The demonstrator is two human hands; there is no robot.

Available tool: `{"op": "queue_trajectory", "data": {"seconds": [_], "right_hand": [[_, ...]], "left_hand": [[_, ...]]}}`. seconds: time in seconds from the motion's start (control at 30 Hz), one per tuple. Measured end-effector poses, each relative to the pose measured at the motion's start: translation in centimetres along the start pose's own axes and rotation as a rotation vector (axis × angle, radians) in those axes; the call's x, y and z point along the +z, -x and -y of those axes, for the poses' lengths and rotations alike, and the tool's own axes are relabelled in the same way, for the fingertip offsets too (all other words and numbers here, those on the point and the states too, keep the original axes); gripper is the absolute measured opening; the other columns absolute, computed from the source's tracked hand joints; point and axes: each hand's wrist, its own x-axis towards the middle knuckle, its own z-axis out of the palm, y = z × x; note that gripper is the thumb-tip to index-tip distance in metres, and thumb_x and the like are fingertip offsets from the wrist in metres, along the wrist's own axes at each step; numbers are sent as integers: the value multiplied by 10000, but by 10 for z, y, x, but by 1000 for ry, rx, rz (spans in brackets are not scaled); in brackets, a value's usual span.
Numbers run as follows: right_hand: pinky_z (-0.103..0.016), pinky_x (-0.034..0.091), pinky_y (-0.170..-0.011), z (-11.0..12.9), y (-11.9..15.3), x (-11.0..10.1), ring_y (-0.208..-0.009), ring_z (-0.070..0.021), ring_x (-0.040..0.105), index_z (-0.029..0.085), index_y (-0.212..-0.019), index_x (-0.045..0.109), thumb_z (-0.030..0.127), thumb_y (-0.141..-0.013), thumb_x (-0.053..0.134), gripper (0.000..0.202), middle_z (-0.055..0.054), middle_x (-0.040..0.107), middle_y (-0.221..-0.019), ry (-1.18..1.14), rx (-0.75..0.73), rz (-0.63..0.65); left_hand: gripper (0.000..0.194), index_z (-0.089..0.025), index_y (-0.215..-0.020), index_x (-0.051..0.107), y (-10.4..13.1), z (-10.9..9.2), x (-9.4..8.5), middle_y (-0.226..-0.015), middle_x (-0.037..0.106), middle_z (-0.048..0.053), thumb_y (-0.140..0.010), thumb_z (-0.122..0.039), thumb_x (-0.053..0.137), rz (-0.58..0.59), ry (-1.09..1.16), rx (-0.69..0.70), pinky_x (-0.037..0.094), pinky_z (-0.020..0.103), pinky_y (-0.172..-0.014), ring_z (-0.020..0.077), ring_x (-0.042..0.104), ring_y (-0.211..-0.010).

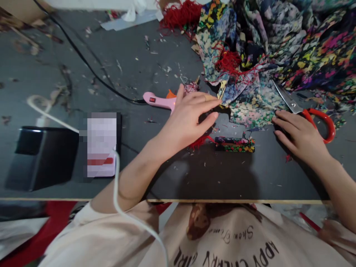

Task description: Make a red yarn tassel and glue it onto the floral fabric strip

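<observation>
The floral fabric strip [235, 144] lies on the table [267, 185], a red tassel [198, 142] at its left end. Beyond that end the left hand [194, 111], seemingly empty, spreads over the pink glue gun [161, 102]; contact is unclear. Right of the strip, the right hand [300, 135] rests loose, grasping nothing, beside red-handled scissors [299, 109].

The scissors [298, 108] have glossy metal blades [285, 96] and smooth plastic handles [333, 129]; the floral cloth [280, 33] looks wrinkled, the pink tool [164, 102] smooth plastic, the counter [133, 52] matt.
</observation>
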Motion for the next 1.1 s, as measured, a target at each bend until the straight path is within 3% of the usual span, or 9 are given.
{"op": "queue_trajectory", "data": {"seconds": [0.2,0.3,0.43,0.57,0.8,0.93,1.0,1.03,1.1], "right_hand": [[-439,551,-886,-29,7,-13,-1019,-287,697,172,-1079,665,263,-874,617,230,-140,724,-1137,178,-119,-50],[-437,553,-790,-26,1,-17,-896,-293,713,169,-968,673,276,-876,615,152,-133,754,-1001,251,-144,-87],[-435,542,-881,4,-16,-13,-1057,-284,679,179,-1133,631,258,-910,556,248,-146,715,-1146,127,-82,-151],[-487,470,-1034,19,-23,-3,-1183,-277,635,189,-1308,550,336,-952,498,388,-126,665,-1278,58,-159,11],[-510,415,-1081,-31,9,-16,-1107,-314,670,188,-1299,579,323,-950,500,383,-154,678,-1249,270,39,19],[-475,490,-976,-49,15,-28,-884,-318,710,129,-1055,706,382,-960,455,369,-174,755,-910,373,120,-20],[-486,520,-874,-42,6,-31,-954,-352,692,107,-1066,699,393,-971,416,413,-196,741,-919,375,195,-20],[-486,532,-804,-34,-2,-30,-891,-355,702,103,-997,715,423,-950,460,413,-191,745,-904,357,172,-141],[-476,535,-836,-10,-22,-26,-976,-351,694,78,-1089,689,361,-931,513,369,-194,735,-1043,239,80,-177]], "left_hand": [[330,-205,-1219,623,20,-11,16,-1186,699,62,-956,-322,462,18,-3,158,169,612,-1190,247,538,-1230],[277,-210,-1153,654,24,-15,21,-1129,718,46,-948,-261,474,19,-24,197,209,602,-1182,239,572,-1176],[267,-258,-1014,695,19,-16,17,-1127,698,38,-956,-265,435,-83,-100,112,158,632,-1198,227,625,-1090],[315,-291,-1228,608,12,-10,18,-1375,573,76,-952,-340,465,-64,-198,29,51,748,-1159,349,457,-1343],[333,-292,-1263,591,12,-10,27,-1394,566,62,-972,-362,443,36,-198,162,66,798,-1123,370,387,-1399],[273,-329,-1155,645,13,-8,17,-1369,587,25,-963,-354,453,-31,-213,98,60,789,-1137,354,399,-1396],[266,-359,-1162,631,13,-3,12,-1378,578,10,-955,-334,465,-79,-236,32,58,796,-1133,348,409,-1387],[276,-367,-1185,614,13,1,10,-1392,565,8,-950,-329,473,-105,-247,-1,57,800,-1131,346,413,-1382],[294,-381,-1218,586,12,5,8,-1413,543,-6,-949,-340,474,-148,-246,-31,35,785,-1147,337,411,-1380]]}}
